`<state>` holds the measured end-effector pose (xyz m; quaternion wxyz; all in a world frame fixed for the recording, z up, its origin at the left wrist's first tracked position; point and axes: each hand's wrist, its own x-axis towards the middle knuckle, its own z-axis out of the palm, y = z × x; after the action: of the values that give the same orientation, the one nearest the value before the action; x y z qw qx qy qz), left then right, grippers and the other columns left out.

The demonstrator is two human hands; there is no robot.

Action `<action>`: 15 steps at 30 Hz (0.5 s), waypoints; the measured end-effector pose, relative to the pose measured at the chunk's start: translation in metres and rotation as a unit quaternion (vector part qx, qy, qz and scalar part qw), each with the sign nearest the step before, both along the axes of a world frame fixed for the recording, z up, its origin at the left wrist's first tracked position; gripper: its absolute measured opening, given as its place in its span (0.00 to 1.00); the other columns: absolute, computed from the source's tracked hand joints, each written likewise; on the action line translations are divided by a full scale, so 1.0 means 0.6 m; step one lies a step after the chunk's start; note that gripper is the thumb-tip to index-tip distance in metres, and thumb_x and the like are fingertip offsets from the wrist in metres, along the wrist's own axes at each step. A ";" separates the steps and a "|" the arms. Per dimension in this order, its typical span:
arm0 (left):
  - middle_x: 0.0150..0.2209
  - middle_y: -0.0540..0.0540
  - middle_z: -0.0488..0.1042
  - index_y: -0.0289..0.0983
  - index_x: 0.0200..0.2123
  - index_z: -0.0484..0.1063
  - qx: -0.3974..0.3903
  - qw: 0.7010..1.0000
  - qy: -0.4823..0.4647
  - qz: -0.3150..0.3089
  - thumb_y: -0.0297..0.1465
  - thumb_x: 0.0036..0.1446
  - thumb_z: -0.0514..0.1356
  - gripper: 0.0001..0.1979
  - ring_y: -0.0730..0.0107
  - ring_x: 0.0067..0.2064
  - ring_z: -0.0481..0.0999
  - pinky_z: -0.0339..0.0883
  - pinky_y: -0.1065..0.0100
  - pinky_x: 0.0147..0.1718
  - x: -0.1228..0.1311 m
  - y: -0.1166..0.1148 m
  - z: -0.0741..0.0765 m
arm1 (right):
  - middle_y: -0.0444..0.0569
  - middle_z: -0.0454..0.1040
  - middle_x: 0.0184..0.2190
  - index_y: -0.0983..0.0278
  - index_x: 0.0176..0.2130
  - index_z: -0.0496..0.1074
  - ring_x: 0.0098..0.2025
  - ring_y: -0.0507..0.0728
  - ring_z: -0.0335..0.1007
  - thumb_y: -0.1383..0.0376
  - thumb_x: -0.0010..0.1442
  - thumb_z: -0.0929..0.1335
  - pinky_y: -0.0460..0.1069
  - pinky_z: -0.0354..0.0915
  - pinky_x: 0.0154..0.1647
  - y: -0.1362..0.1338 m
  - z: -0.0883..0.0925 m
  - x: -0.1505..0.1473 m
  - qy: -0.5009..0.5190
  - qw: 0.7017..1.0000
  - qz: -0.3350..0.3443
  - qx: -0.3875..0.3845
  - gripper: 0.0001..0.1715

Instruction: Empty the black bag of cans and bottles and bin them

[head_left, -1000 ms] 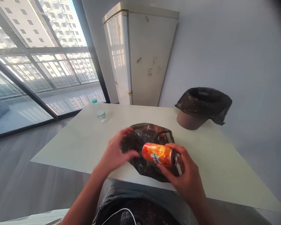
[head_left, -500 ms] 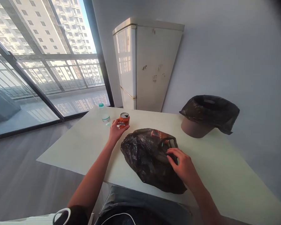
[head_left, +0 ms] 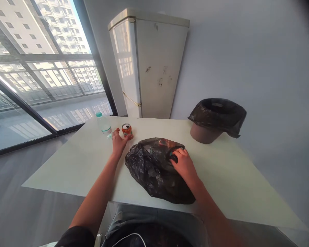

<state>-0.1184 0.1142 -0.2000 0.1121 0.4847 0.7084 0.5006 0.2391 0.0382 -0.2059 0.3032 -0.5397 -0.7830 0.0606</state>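
An orange can (head_left: 127, 131) stands upright on the white table (head_left: 92, 164). My left hand (head_left: 118, 141) is just left of it, fingers spread, the thumb close to the can's lower side. Left of that hand is a clear plastic bottle (head_left: 103, 124) with a green cap. In front of me lies a black plastic bag (head_left: 151, 169), with some orange and red contents showing through. My right hand (head_left: 181, 161) is at the bag's opening on its upper right, fingers bent into it; whether they grip anything is hidden.
A brown bin (head_left: 203, 134) lined with a black bag stands at the table's back right. Behind the table are a white fridge (head_left: 159, 65) and a grey wall. Glass doors are at the left.
My left hand has opened from around the can, its fingers now apart from it. My right hand has moved into the bag's opening. The view has shifted slightly.
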 end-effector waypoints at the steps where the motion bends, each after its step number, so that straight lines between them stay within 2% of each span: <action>1: 0.61 0.32 0.72 0.36 0.60 0.65 0.019 1.000 0.006 -0.005 0.41 0.60 0.68 0.30 0.49 0.62 0.74 0.68 0.51 0.61 0.013 -0.019 0.008 | 0.54 0.76 0.43 0.63 0.44 0.79 0.49 0.68 0.71 0.73 0.59 0.72 0.65 0.72 0.55 0.007 0.000 -0.005 0.016 1.000 0.007 -0.007 0.13; 2: 0.58 0.35 0.74 0.37 0.59 0.66 0.044 0.998 0.011 -0.034 0.43 0.66 0.62 0.23 0.53 0.59 0.76 0.70 0.53 0.59 0.029 -0.039 0.014 | 0.54 0.76 0.45 0.63 0.48 0.79 0.50 0.67 0.71 0.72 0.60 0.72 0.65 0.71 0.57 0.012 0.001 -0.011 0.038 0.999 0.021 -0.011 0.16; 3: 0.55 0.38 0.77 0.39 0.57 0.68 0.054 0.993 0.017 -0.101 0.43 0.70 0.58 0.19 0.56 0.56 0.78 0.71 0.54 0.58 0.047 -0.061 0.018 | 0.54 0.76 0.48 0.62 0.53 0.78 0.52 0.66 0.71 0.72 0.61 0.71 0.64 0.71 0.59 0.017 0.002 -0.016 0.059 0.997 0.038 -0.010 0.20; 5: 0.57 0.40 0.77 0.41 0.57 0.71 0.027 0.966 0.055 -0.253 0.44 0.71 0.57 0.19 0.56 0.57 0.78 0.71 0.55 0.59 0.083 -0.101 0.020 | 0.53 0.76 0.55 0.61 0.59 0.76 0.57 0.65 0.69 0.72 0.64 0.69 0.63 0.69 0.62 0.023 0.006 -0.027 0.071 0.995 0.074 -0.005 0.24; 7: 0.60 0.41 0.76 0.42 0.60 0.71 -0.001 0.939 0.096 -0.332 0.42 0.70 0.59 0.20 0.54 0.62 0.76 0.68 0.52 0.64 0.110 -0.128 0.012 | 0.54 0.75 0.58 0.63 0.60 0.74 0.59 0.66 0.66 0.76 0.62 0.68 0.62 0.67 0.64 0.026 0.011 -0.034 0.029 0.994 0.102 -0.005 0.28; 9: 0.60 0.40 0.77 0.42 0.60 0.73 -0.010 0.933 0.110 -0.342 0.40 0.70 0.58 0.18 0.53 0.62 0.75 0.67 0.50 0.64 0.124 -0.140 0.001 | 0.56 0.75 0.58 0.65 0.61 0.73 0.58 0.68 0.66 0.79 0.59 0.67 0.62 0.67 0.62 0.027 0.014 -0.038 -0.036 0.994 0.107 -0.006 0.32; 12: 0.54 0.42 0.81 0.41 0.54 0.75 -0.018 0.950 0.088 -0.300 0.36 0.72 0.53 0.15 0.56 0.56 0.80 0.71 0.53 0.59 0.123 -0.138 -0.014 | 0.58 0.76 0.55 0.65 0.62 0.71 0.56 0.70 0.67 0.79 0.57 0.70 0.62 0.69 0.56 0.025 0.013 -0.035 -0.110 0.990 0.087 -0.005 0.34; 15: 0.46 0.43 0.83 0.41 0.50 0.75 -0.034 0.965 0.074 -0.250 0.35 0.73 0.51 0.14 0.56 0.49 0.83 0.74 0.54 0.53 0.114 -0.131 -0.024 | 0.58 0.76 0.54 0.63 0.60 0.69 0.57 0.71 0.69 0.74 0.57 0.73 0.64 0.69 0.56 0.015 0.008 -0.019 -0.108 0.991 0.071 -0.021 0.33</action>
<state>-0.0499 0.0354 -0.2142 0.1968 0.6780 0.5878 0.3951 0.2279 0.0474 -0.2013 0.2006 -0.4924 -0.8460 0.0396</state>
